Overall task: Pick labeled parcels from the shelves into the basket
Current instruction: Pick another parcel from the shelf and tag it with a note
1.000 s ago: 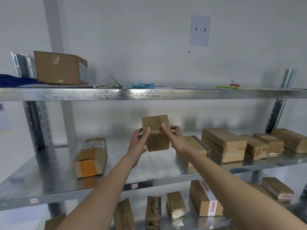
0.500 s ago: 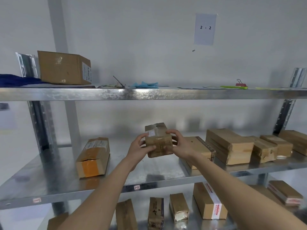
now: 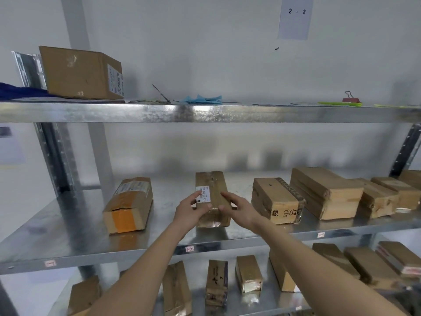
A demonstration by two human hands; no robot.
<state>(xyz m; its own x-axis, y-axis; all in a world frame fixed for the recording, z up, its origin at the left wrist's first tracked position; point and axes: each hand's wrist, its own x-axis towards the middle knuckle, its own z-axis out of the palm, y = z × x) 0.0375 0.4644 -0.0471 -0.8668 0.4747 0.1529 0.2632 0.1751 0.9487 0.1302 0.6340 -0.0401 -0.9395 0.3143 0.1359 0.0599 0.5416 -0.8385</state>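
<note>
Grey wall behind, sheet marked "2 - 2" (image 3: 295, 17) pinned high; steel shelving in three tiers. On the middle shelf (image 3: 68, 238) sat a row of brown parcels.

Change noted: a second earlier I had the parcel (image 3: 211, 199) lifted upright off the shelf, printed face toward me. It had since been tipped over and lowered, and now lay flat on the middle shelf, long axis running away from me, between the orange-taped box (image 3: 128, 205) and the stamped box (image 3: 276, 201).

My left hand (image 3: 190, 210) curled round its near left corner, thumb on the label. My right hand (image 3: 239, 208) touched the right side, fingers loosely bent, grip slack.

Parcel: small, oblong, brown card, clear tape glinting on the near end. White label (image 3: 203, 194) now on top, print too small to read.

Judgement: label found, so this one likely qualifies. Basket not in view.
</note>
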